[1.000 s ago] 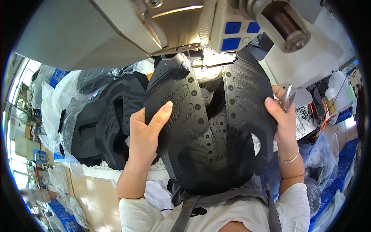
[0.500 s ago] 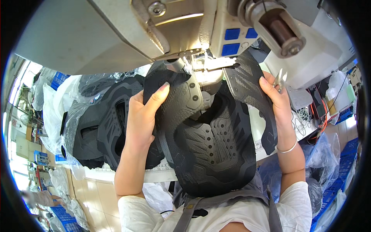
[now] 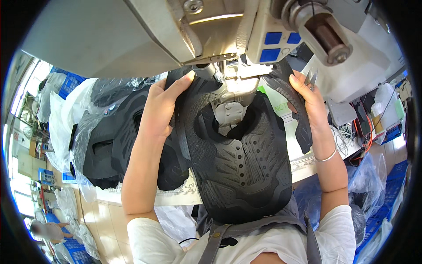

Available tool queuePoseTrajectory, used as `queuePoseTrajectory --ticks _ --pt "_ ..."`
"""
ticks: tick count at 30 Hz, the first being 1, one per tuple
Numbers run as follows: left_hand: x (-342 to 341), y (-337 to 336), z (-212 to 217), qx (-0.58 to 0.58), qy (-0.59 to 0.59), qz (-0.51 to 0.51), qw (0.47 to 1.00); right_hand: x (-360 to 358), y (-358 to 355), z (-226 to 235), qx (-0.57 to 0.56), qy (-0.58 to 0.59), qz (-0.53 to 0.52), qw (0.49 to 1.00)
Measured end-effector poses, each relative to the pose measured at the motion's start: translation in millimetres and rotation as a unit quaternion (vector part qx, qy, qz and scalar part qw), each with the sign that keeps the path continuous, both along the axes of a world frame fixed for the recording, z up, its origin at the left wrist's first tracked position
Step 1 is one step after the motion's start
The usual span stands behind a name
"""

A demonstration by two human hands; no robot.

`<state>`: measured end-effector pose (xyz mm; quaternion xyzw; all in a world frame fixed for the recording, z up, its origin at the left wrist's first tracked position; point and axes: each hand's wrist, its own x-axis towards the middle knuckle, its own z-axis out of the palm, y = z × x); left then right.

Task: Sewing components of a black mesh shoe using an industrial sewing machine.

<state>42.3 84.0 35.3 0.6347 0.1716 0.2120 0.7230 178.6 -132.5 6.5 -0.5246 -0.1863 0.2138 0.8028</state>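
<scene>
A black shoe upper (image 3: 189, 119) lies under the lit needle area of a sewing machine (image 3: 228, 66), its curved edges spread around the machine's post. My left hand (image 3: 160, 105) pinches its left side, thumb on top. My right hand (image 3: 309, 99) grips the right side, the thumb on top and the fingers partly hidden behind it. Metal thread snips (image 3: 312, 78) also stick out from my right hand. A second black shoe upper (image 3: 246, 171), with rows of eyelets, hangs nearer me over the table edge against my lap.
More black uppers (image 3: 105, 149) are piled on the left beside clear plastic bags (image 3: 61, 114). A ruler strip (image 3: 180, 191) runs along the white table's front edge. At the right are cables (image 3: 368, 136) and a blue crate (image 3: 391, 189). Another person (image 3: 48, 231) is far left.
The upper at the needle has moved away from me and turned; its left eyelet flap no longer shows. Both hands have shifted slightly farther away. Green-printed white paper now shows beneath it.
</scene>
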Motion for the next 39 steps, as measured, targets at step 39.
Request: queuePoseTrajectory --ticks 39 --pt "-168.4 111.9 -53.6 0.106 0.114 0.177 0.972 -26.0 -56.1 -48.0 -0.322 -0.36 -0.003 0.876"
